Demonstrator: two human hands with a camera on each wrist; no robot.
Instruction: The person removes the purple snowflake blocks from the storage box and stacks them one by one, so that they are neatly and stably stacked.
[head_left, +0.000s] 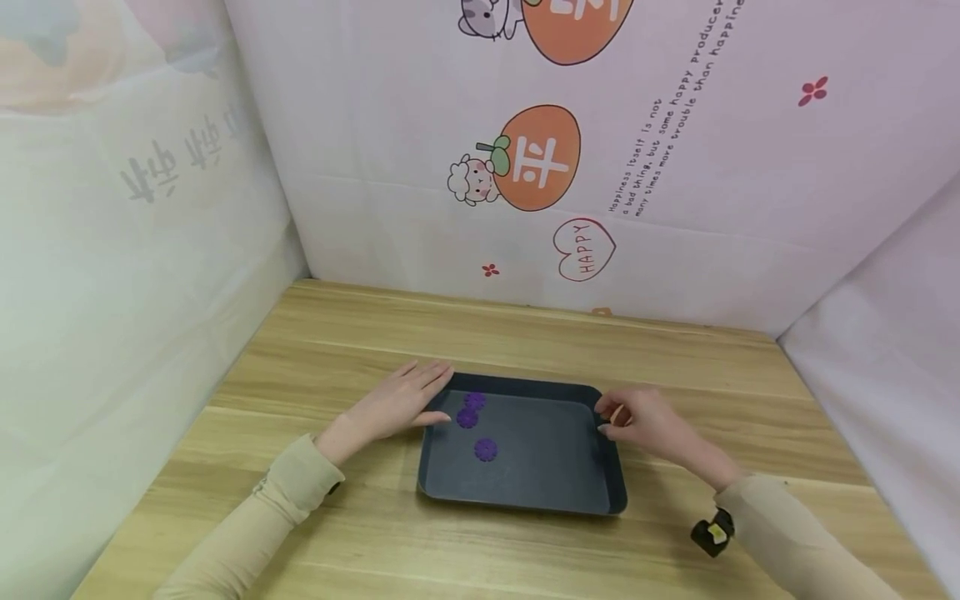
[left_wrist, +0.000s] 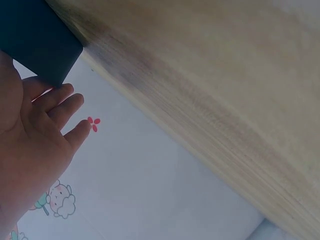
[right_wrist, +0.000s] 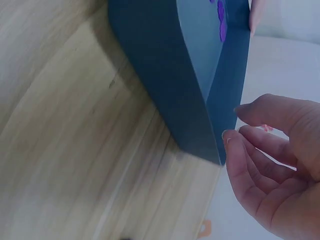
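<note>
An outstretched left hand and narrow, empty right grip flank a tray, likely light, stiff, best held by both sides.

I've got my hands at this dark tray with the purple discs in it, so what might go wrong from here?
If the tray tips, the three purple discs could slide; nothing visible holds them in place. If it's lifted, its right side might slip: your right hand is at the edge, but no firm hold shows. Your left hand, its thumb pointing toward two discs, might nudge them.
</note>
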